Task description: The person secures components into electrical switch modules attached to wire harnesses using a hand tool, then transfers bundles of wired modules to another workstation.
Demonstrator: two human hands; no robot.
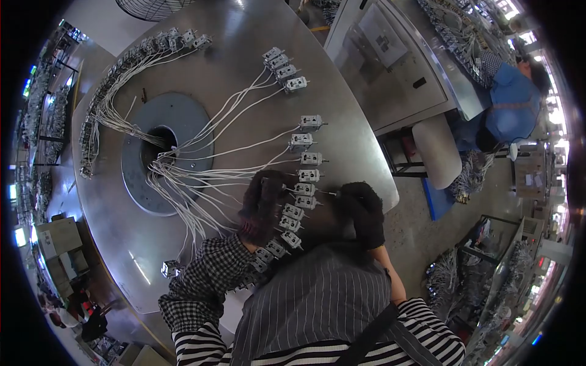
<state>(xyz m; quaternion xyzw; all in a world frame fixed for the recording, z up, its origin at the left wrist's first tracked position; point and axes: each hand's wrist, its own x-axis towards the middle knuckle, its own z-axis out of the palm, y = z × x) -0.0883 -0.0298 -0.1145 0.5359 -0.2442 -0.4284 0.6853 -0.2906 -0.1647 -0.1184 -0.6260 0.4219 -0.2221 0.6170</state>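
Note:
Small metal motors with thin shafts and white wires lie in a curved row on the steel table in front of me. My left hand, in a dark glove, is closed, its fingertips at the wire end of one small motor in the row. On the shaft side, my right hand, also gloved, pinches at the tip of a thin rod in line with that motor. Whether this rod is the shaft or a separate piece, I cannot tell. The white wires run leftward under and past my left hand.
The wires gather in the hole of a round grey ring set on the steel table. More motors lie at the far side and along the left edge. A metal cabinet, a chair and a seated person in blue are at right.

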